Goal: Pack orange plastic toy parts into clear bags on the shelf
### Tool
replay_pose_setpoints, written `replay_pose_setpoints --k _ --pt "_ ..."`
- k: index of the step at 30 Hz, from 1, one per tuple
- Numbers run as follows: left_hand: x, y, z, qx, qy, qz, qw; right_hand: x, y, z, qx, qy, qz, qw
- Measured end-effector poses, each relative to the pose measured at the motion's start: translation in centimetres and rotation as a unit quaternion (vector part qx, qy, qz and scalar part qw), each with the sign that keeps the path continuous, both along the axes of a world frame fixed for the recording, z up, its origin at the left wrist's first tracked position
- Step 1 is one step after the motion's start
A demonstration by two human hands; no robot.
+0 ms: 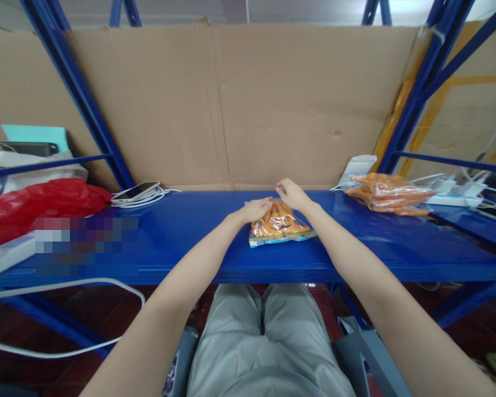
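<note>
A clear plastic bag of orange pieces (279, 225) lies flat on the blue metal shelf (198, 231), just in front of me. My left hand (256, 209) rests on the bag's far left corner with its fingers curled and pinching the edge. At the far top edge of the same bag, my right hand (291, 194) has its fingers pressed together. Both forearms reach forward over my lap.
A stack of similar filled bags (388, 193) lies at the right, with an empty white pouch (357, 168) behind it. A phone (135, 191) and white cable sit at the left beside a red plastic bag (41, 204). Cardboard (248, 105) backs the shelf; blue uprights flank it.
</note>
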State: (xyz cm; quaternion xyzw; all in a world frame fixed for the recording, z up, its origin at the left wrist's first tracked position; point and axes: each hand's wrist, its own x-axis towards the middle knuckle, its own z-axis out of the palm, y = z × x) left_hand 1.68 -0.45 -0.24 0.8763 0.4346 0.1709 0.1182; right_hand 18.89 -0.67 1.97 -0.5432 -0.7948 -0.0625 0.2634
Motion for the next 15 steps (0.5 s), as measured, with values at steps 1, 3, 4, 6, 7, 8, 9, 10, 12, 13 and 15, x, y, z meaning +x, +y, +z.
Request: replay_pose_setpoints --k 1,3,4,6,7,8,9,10,12,13,15 --pt "0.0 0.2 0.0 -0.004 -0.006 -0.002 1.0 -0.4 0.3 -0.4 -0.013 -0.001 0.019 1.0" --pt "0.0 0.4 -0.1 -0.013 -0.019 -0.005 1.0 -0.8 0.8 -1.0 -0.074 -0.01 0.03 0.997" --pt "0.0 0.5 0.0 -0.016 -0.026 -0.002 1.0 -0.9 1.0 -1.2 -0.115 -0.015 0.026 0.993" --pt "0.1 0.5 0.1 -0.02 -0.042 0.025 0.999 -0.7 1.2 -1.5 -0.191 -0.016 0.005 0.981" --pt "0.1 0.4 0.2 -0.023 -0.05 0.048 0.997 -0.5 1.2 -1.5 -0.217 -0.011 -0.007 0.976" --pt "0.2 0.3 0.3 -0.028 -0.055 0.072 0.996 -0.4 1.2 -1.5 -0.233 -0.004 -0.016 0.972" --pt "0.3 0.2 0.3 -0.034 -0.055 0.095 0.993 -0.2 1.1 -1.5 -0.242 0.002 -0.024 0.97" --pt "0.4 0.1 0.4 -0.041 -0.05 0.112 0.992 -0.1 1.1 -1.5 -0.248 0.006 -0.029 0.968" --pt "0.6 -0.2 0.4 -0.052 -0.025 0.124 0.991 -0.1 0.9 -1.3 -0.258 0.004 -0.036 0.966" --pt "0.7 -0.3 0.3 -0.055 -0.01 0.123 0.991 -0.1 0.8 -1.3 -0.26 -0.001 -0.039 0.965" --pt "0.8 -0.4 0.0 -0.055 0.015 0.113 0.992 -0.1 0.6 -1.1 -0.262 -0.01 -0.041 0.964"
